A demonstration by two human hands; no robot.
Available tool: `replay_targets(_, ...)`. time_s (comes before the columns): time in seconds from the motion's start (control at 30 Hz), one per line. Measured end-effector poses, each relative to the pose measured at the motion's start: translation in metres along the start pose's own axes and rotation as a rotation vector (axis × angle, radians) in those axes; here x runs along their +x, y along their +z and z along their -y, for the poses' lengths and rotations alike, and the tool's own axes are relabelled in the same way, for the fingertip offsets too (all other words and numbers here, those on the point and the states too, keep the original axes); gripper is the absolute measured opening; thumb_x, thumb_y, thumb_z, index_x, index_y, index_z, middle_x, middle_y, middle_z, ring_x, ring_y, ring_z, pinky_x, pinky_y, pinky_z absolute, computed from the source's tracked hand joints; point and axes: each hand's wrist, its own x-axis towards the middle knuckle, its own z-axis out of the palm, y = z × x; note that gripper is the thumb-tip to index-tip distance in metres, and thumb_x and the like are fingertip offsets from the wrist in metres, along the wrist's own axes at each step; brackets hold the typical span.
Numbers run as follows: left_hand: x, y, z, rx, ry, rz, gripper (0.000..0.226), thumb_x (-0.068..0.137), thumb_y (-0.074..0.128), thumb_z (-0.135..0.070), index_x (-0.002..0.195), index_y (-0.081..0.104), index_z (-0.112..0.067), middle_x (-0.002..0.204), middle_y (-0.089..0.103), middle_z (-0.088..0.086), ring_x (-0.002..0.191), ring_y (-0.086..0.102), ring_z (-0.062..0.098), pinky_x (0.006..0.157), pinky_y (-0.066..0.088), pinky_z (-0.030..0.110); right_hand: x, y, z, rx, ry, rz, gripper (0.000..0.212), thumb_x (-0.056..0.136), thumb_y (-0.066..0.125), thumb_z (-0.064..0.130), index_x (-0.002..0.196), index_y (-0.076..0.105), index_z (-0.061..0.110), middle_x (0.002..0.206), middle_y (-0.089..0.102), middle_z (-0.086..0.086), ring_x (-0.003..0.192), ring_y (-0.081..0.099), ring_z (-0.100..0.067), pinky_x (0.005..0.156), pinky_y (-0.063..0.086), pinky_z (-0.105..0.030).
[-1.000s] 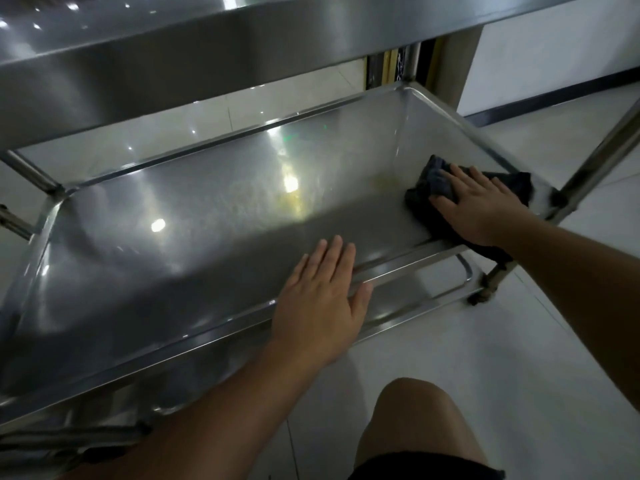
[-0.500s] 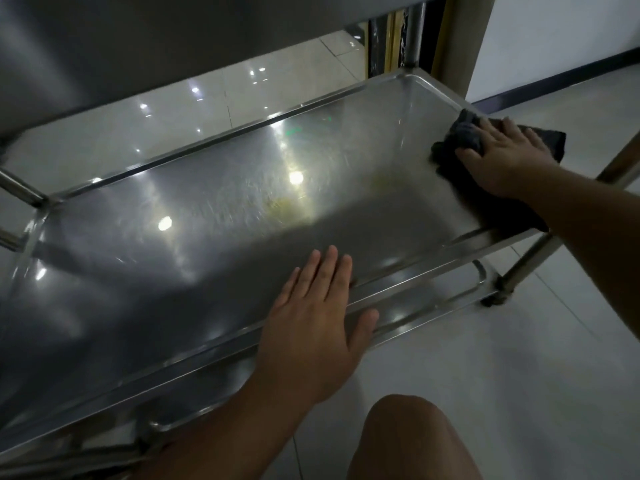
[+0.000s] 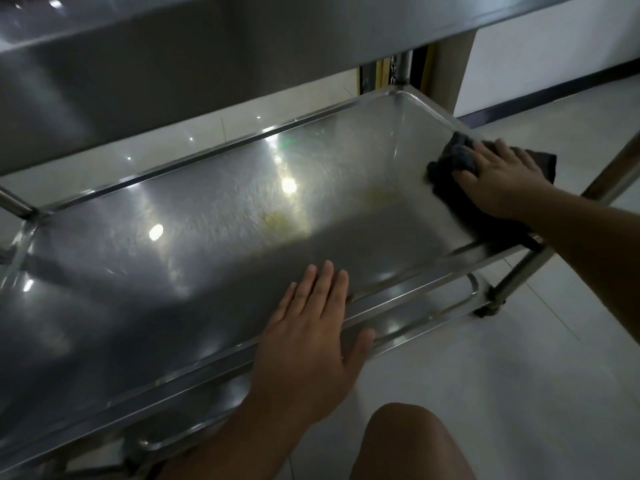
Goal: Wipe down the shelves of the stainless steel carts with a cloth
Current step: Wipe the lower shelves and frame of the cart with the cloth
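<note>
Your middle shelf [image 3: 194, 237] was a shallow stainless tray with a raised rim. A dark cloth [image 3: 450, 174] lay at its right end under your right hand [image 3: 498, 178]; your left hand [image 3: 308, 344] rested flat on the near rim.

Looks like a commercial kitchen or institutional service area, indoors. Evidence: stainless steel cart [image 3: 242, 237] with rimmed tray shelves and tubular legs, caster [image 3: 486, 308] at 4 o'clock; glossy pale floor tiles [image 3: 519, 375] mirroring ceiling spotlights; plain white wall [image 3: 554, 57] with dark skirting board [image 3: 554, 95] at 2 o'clock; yellowish residue [image 3: 277, 220] on the middle shelf
</note>
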Motion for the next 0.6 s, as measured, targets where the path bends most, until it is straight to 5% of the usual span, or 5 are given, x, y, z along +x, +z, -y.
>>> replay_targets(0.17, 0.002, 0.002, -0.003, -0.004, 0.016, -0.045, 0.081, 0.106, 0.024, -0.069, 0.169, 0.021, -0.018, 0.176, 0.011, 0.002, 0.163, 0.006, 0.019, 0.131, 0.014, 0.043, 0.042, -0.004, 0.053, 0.079, 0.047, -0.005, 0.076, 0.098, 0.015, 0.068, 0.165, 0.010, 0.033, 0.174, 0.008, 0.003, 0.160, 0.001, -0.026, 0.126, -0.001, -0.049)
replay_targets(0.33, 0.001, 0.003, -0.001, 0.025, 0.018, -0.039, 0.081, 0.107, 0.024, -0.069, 0.168, 0.023, -0.016, 0.176, 0.015, 0.003, 0.163, 0.009, 0.020, 0.131, 0.016, 0.044, 0.002, 0.009, 0.154, 0.077, -0.357, 0.028, 0.073, 0.099, 0.023, 0.068, 0.164, 0.016, 0.035, 0.173, 0.014, 0.007, 0.160, 0.008, -0.020, 0.127, 0.005, -0.043)
replay_targets(0.43, 0.000, 0.003, -0.001, 0.039, 0.017, -0.024, 0.082, 0.106, 0.017, -0.070, 0.170, 0.016, -0.019, 0.177, 0.008, 0.000, 0.163, 0.001, 0.017, 0.132, 0.008, 0.040, -0.025, 0.016, 0.151, 0.088, -0.567, 0.090, 0.074, 0.096, 0.024, 0.072, 0.163, 0.017, 0.042, 0.170, 0.014, 0.018, 0.158, 0.006, -0.009, 0.125, 0.002, -0.034)
replay_targets(0.5, 0.000, 0.004, -0.001, 0.034, 0.021, -0.027, 0.082, 0.106, 0.018, -0.070, 0.170, 0.015, -0.019, 0.177, 0.006, 0.000, 0.163, 0.000, 0.017, 0.132, 0.007, 0.040, -0.018, 0.006, 0.114, 0.093, -0.498, 0.076, 0.071, 0.096, 0.025, 0.072, 0.161, 0.018, 0.045, 0.170, 0.017, 0.017, 0.158, 0.009, -0.012, 0.124, 0.004, -0.037)
replay_targets(0.6, 0.002, 0.005, -0.002, 0.014, 0.022, -0.042, 0.082, 0.106, 0.021, -0.069, 0.169, 0.017, -0.018, 0.177, 0.008, 0.001, 0.164, 0.002, 0.018, 0.132, 0.012, 0.043, 0.012, -0.011, 0.040, 0.040, -0.132, -0.015, 0.070, 0.094, 0.023, 0.072, 0.158, 0.023, 0.043, 0.168, 0.029, -0.003, 0.152, 0.028, -0.030, 0.124, 0.022, -0.054)
